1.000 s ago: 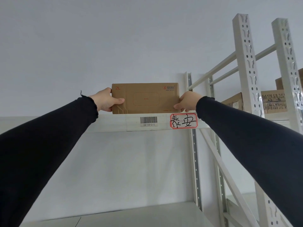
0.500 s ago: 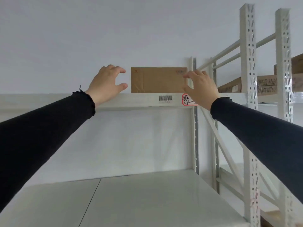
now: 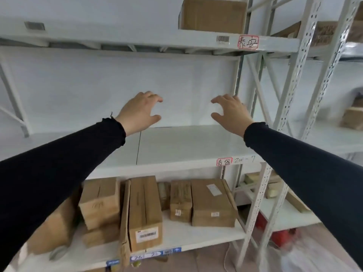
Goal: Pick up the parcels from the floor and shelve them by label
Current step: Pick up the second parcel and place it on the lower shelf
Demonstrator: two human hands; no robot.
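Parcel [image 3: 213, 15] is seen upright at the right end of the top shelf [image 3: 137, 39], near its front edge, well above both hands. Left hand [image 3: 137, 112] and right hand [image 3: 232, 113] are held empty with fingers spread; no parcel on the floor is seen, so neither hand can be judged nearer.

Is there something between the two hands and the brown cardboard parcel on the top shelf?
Nothing visible. The left hand and right hand hang open and empty in front of the bare white middle shelf. The brown cardboard parcel sits above them on the white top shelf, untouched.
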